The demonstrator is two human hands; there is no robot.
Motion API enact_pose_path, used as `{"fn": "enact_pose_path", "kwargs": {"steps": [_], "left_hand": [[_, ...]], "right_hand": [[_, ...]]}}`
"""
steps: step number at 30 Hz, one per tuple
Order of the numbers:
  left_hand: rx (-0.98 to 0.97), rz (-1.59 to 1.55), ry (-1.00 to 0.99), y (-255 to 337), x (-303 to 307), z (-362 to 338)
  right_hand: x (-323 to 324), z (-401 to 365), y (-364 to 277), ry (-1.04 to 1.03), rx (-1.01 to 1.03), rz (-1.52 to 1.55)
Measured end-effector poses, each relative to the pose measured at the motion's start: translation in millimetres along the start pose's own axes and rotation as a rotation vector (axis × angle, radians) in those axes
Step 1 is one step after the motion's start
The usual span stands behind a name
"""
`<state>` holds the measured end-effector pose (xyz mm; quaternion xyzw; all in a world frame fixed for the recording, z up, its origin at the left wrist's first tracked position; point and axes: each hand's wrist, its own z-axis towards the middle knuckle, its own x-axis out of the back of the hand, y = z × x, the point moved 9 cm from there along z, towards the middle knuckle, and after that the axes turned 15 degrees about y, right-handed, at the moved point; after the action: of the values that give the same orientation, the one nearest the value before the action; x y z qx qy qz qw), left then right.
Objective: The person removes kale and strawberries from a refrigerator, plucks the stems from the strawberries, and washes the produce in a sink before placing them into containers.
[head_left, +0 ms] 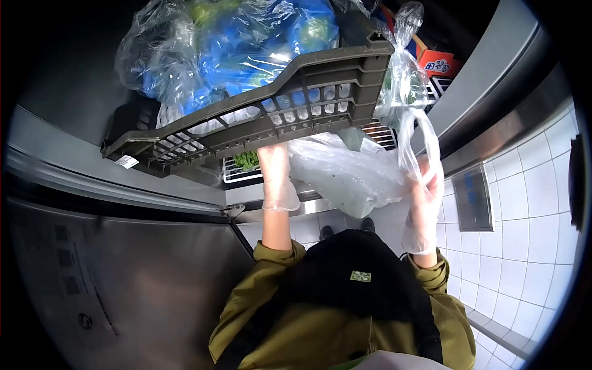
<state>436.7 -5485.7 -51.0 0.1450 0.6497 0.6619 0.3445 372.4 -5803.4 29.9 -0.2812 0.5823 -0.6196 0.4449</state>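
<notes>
My left hand [275, 176], in a clear glove, reaches up to the lower edge of a dark plastic crate [246, 120]; its fingers are hidden behind the crate. Blue and clear plastic bags [259, 46] with green contents fill the crate. At the right, my right hand [424, 185], also gloved, is closed on the handles of a translucent white bag [351, 172]. This bag hangs between my hands, below the crate. A knotted clear bag [404, 80] stands beside the crate's right end.
Leafy greens [246, 160] lie on a wire shelf [382, 134] under the crate. An orange box [435, 61] is at the upper right. A steel door [129, 277] fills the lower left, and a tiled wall [524, 203] rises at the right.
</notes>
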Motion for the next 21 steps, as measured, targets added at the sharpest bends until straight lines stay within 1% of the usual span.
{"fn": "enact_pose_path", "kwargs": {"steps": [1,2,3,5,6,7,8,9,10,11,13,14,17,18,19,20,21], "left_hand": [[-0.039,0.038,0.002,4.6,-0.9,-4.2],[-0.069,0.080,0.000,8.3,-1.5,-11.2],[-0.143,0.734,-0.089,9.6,3.4,-10.5],[-0.762,1.039,-0.090,74.4,-12.5,-49.2],[-0.845,0.966,-0.061,99.8,-16.6,-65.2],[-0.927,0.890,-0.029,121.5,-20.8,-80.6],[-0.976,0.710,-0.163,130.6,-28.9,-94.9],[-1.034,0.597,-0.318,138.6,-41.4,-113.0],[-0.926,0.485,-0.568,130.9,-56.9,-125.8],[-0.806,0.364,-0.806,123.8,-68.9,-139.5],[-0.611,0.481,-1.131,101.0,-80.2,-157.9],[-0.509,0.534,-1.292,88.1,-82.7,-168.2],[-0.410,0.393,-1.705,68.3,-79.5,-197.9],[-0.167,0.735,-1.972,34.5,-72.6,-209.1],[-0.241,0.584,-1.929,7.2,-71.2,-207.6],[-0.324,0.440,-1.877,-19.4,-68.1,-205.1],[-0.385,0.653,-1.714,-31.1,-73.8,-194.8]], "right_hand": [[1.7,-3.9,-5.8,0.012,-0.051,0.144],[5.5,-3.0,-2.5,-0.031,-0.069,0.200],[5.9,-4.3,-9.5,-0.011,-0.052,0.188],[2.2,-10.4,-27.1,0.034,-0.021,0.164],[0.7,-13.8,-28.3,-0.072,0.017,0.215],[0.0,-16.8,-25.8,-0.103,-0.033,0.157],[-0.6,-20.2,-26.2,-0.136,-0.083,0.100],[-1.2,-24.1,-23.5,-0.170,-0.135,0.041],[-1.0,-24.6,-23.3,-0.194,-0.128,0.097],[1.8,-22.0,-24.7,-0.137,-0.157,0.155],[-0.1,-17.9,-32.8,-0.020,-0.205,0.277],[0.8,-15.6,-37.1,0.048,-0.174,0.251],[-4.2,-3.7,-59.4,-0.179,0.132,0.395],[-6.2,-0.6,-59.0,-0.235,0.115,0.473],[-8.0,2.2,-58.3,-0.292,0.094,0.549],[-6.5,2.9,-69.7,-0.275,0.193,0.599],[-3.6,4.3,-79.4,-0.261,0.292,0.651]]}}
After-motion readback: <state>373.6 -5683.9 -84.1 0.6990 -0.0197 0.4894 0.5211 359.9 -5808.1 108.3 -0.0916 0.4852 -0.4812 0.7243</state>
